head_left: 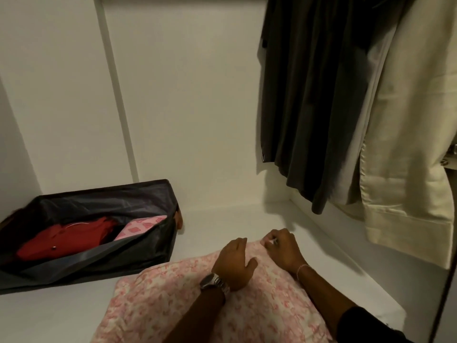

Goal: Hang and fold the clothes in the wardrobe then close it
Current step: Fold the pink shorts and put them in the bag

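A pink floral-print garment (158,300) lies bunched on the white wardrobe floor (61,315), low in the middle of the view. My left hand (233,263), a watch on its wrist, rests on top of the cloth with its fingers curved over the fabric. My right hand (282,248), a thin bracelet on its wrist, pinches the garment's far edge between curled fingers. A dark grey garment (311,100) and a cream garment (408,134) hang at the upper right.
A dark fabric storage box (138,248) stands open at the left, holding a red garment (66,241) and a folded pink patterned piece (141,227). White wardrobe walls enclose the back and left. A door edge (445,280) runs down the right side.
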